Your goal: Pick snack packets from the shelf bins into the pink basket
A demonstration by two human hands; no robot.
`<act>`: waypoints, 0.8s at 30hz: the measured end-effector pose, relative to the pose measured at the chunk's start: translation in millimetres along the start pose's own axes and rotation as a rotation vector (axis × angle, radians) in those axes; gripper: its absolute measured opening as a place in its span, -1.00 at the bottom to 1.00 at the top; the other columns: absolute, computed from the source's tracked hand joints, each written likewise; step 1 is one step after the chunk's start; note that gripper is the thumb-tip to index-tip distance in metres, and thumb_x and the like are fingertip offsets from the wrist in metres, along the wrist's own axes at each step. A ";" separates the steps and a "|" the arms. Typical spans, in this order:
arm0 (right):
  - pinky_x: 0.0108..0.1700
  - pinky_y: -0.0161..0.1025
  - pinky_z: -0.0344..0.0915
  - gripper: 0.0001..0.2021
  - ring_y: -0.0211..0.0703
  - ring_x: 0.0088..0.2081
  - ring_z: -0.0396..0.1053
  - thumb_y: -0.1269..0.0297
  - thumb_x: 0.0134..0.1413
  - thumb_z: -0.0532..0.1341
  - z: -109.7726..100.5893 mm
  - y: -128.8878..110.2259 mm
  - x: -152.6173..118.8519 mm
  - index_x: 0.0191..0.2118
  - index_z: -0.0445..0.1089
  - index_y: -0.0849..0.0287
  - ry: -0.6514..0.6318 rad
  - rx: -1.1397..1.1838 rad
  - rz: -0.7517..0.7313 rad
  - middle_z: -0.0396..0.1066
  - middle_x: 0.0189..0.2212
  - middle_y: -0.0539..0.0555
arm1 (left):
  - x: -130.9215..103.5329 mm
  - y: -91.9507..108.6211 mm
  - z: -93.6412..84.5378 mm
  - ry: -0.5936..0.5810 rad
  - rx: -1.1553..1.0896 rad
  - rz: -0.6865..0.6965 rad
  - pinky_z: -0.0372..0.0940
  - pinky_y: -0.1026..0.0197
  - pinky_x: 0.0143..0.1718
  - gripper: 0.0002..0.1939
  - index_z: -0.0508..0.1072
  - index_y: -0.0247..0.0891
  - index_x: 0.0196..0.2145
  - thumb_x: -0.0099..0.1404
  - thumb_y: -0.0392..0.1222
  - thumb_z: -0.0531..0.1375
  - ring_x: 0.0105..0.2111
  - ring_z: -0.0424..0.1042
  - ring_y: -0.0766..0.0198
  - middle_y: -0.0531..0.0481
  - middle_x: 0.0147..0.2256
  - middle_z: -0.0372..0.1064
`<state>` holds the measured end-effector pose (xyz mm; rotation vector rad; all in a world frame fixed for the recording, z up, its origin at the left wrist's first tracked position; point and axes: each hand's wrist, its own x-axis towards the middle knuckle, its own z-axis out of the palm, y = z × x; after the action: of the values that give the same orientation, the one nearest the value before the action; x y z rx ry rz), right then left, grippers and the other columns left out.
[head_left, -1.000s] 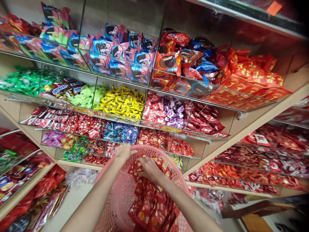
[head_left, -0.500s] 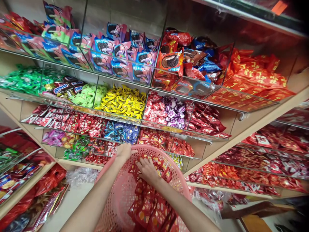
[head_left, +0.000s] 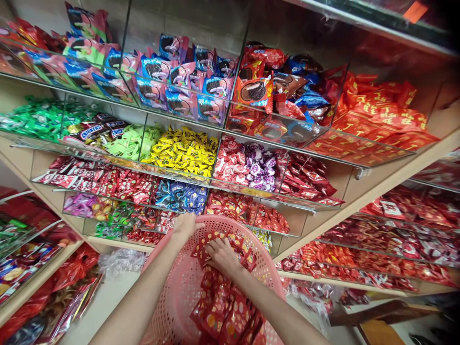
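at the far left, a side shelf [head_left: 42, 278] slants into view beside red plastic bags [head_left: 77, 268]. green-wrapped sweets [head_left: 39, 120] fill the left end of the facing display's second row, with dark snickers bars [head_left: 91, 130] next to them and pale green packets [head_left: 122, 141] after those. below, on the floor, lies a crumpled clear plastic bag [head_left: 122, 261].

then comes the left hand [head_left: 185, 226], its fingers clenched over the far rim of a pink basket [head_left: 167, 297] (a plastic one, pierced all over with small holes). yellow packets [head_left: 185, 153] are heaped on the display above that hand. the red packets [head_left: 215, 314], printed with gold spots, lie inside the basket, piled along its right side and up toward the far wall. the right hand [head_left: 222, 255] rests on top of them, palm down with fingers bent; whether it grasps any packet i cannot tell.

further right, purple-and-white sweets [head_left: 260, 165] sit on the second row, orange-red packets [head_left: 384, 110] crowd the row above, and another rack [head_left: 359, 283] of mostly red packets stands at the right edge.
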<state>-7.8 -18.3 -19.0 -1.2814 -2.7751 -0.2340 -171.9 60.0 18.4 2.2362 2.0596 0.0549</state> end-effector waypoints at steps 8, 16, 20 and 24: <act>-0.17 -0.20 0.04 -0.57 -0.15 -0.21 0.16 0.05 -0.15 0.20 3.4 4.5 2.8 -0.14 0.21 0.13 0.021 0.113 0.009 0.28 -0.31 0.05 | 0.5 -0.8 0.1 -0.008 0.009 0.003 0.23 0.07 -0.33 -0.36 0.41 -0.33 -0.33 0.05 0.29 -0.14 -0.30 0.37 0.01 -0.28 -0.34 0.37; -0.22 -0.20 0.05 -0.62 -0.12 -0.23 0.16 0.08 -0.17 0.22 -0.2 1.2 0.2 -0.21 0.22 0.16 0.025 0.007 0.070 0.24 -0.32 0.06 | -0.5 0.5 -2.0 -0.027 0.000 -0.019 0.22 0.11 -0.30 -0.37 0.40 -0.34 -0.30 0.06 0.28 -0.12 -0.27 0.36 0.03 -0.27 -0.33 0.37; -0.22 -0.18 0.05 -0.61 -0.12 -0.23 0.15 0.06 -0.20 0.23 1.0 -1.6 2.3 -0.24 0.22 0.16 0.017 -0.034 0.119 0.22 -0.30 0.07 | -0.6 0.4 -0.5 -0.009 0.009 -0.016 0.23 0.11 -0.31 -0.36 0.40 -0.35 -0.31 0.06 0.28 -0.13 -0.28 0.36 0.03 -0.29 -0.33 0.37; -0.22 -0.17 0.05 -0.58 -0.12 -0.24 0.15 0.00 -0.21 0.21 1.5 -1.5 0.5 -0.25 0.23 0.16 0.006 -0.022 0.117 0.23 -0.30 0.07 | -0.6 0.1 -0.5 -0.006 -0.001 -0.008 0.22 0.10 -0.31 -0.35 0.40 -0.36 -0.30 0.06 0.28 -0.13 -0.28 0.36 0.02 -0.28 -0.34 0.37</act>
<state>-9.3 -18.6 -20.5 -1.4395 -2.6887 -0.2607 -172.0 59.4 18.9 2.2245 2.0654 0.0483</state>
